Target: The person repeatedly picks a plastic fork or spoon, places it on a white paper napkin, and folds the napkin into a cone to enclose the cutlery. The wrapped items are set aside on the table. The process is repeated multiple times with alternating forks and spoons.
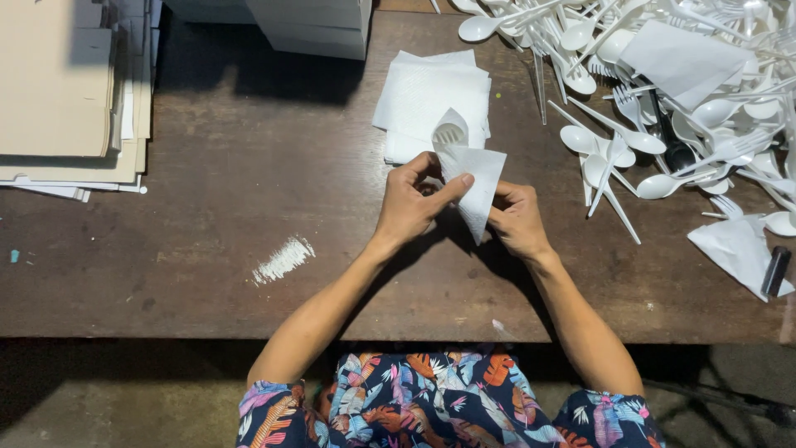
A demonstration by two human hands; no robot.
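A white paper napkin (474, 182) is held just above the dark wooden surface (249, 224), wrapped around a white plastic fork (449, 133) whose tines protrude at the top. The left hand (412, 207) is closed on the napkin, thumb pressed across its fold; the right hand (516, 220) is pinched on its lower edge. Both forearms are angled inward. A napkin stack (423, 91) lies just behind. Loose plastic cutlery (663, 91) is heaped at the right; cardboard sheets (66, 91) are stacked at the left.
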